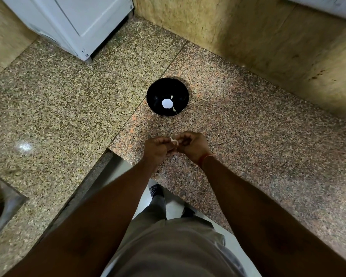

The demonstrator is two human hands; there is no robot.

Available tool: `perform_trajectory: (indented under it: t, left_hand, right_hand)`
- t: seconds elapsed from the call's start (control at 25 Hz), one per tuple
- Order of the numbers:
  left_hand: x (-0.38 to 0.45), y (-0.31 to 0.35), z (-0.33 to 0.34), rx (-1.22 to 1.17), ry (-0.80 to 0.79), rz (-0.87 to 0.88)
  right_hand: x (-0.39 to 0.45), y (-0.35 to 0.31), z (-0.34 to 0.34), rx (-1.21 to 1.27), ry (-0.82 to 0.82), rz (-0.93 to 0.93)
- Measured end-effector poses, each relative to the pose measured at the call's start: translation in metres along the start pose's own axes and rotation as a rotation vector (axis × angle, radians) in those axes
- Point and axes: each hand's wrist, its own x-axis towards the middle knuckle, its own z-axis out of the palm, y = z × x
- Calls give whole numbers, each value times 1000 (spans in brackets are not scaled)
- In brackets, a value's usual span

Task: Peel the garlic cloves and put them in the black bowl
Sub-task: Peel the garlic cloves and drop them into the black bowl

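Fingers [164, 141] curled round garlic clove [174, 141], clove mostly hidden.

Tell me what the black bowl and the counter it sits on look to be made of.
Round black bowl: glossy glazed ceramic or hard plastic, hard to tell which; its inside mirrors a bright light spot. Speckled brown-pink stone counter: polished granite by its look, with mixed mineral flecks, a straight slab seam and a shiny glare patch.

No legible text, label, brand, number or sign is showing anywhere in the head view. Two small dark marks are sitting at the lower corner of the white appliance [76, 23], near its foot, but they are appearing too small and blurred to be read.
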Motion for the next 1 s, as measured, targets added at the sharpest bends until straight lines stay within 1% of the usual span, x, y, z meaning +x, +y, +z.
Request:
perform_trajectory:
  t: [0.12, 0.24, 0.36, 0.6, 0.72, 0.88, 1.0]
  left_hand:
    - [0, -1, -5, -51, -48, -3]
    - [2, 1, -8, -44, -81, 29]
    - [0, 2, -8, -58, -82, 50]
    - [4, 7, -4, -124, -13, -60]
    - [10, 6, -4, -99, -19, -87]
    - [9, 6, -4, -59, -70, 5]
    - [4, 8, -4, -46, -77, 79]
  right_hand:
    - [4, 1, 0, 20, 28, -29]
    - [4, 1, -2, -12, 78, -56]
    - [5, 1, -1, -13, 84, -56]
    - [10, -3, -4, 106, -18, 6]
    - [12, -5, -7, 141, -35, 19]
    - [16, 0, -6, 239, -112, 91]
    - [16, 1, -7, 258, -114, 110]
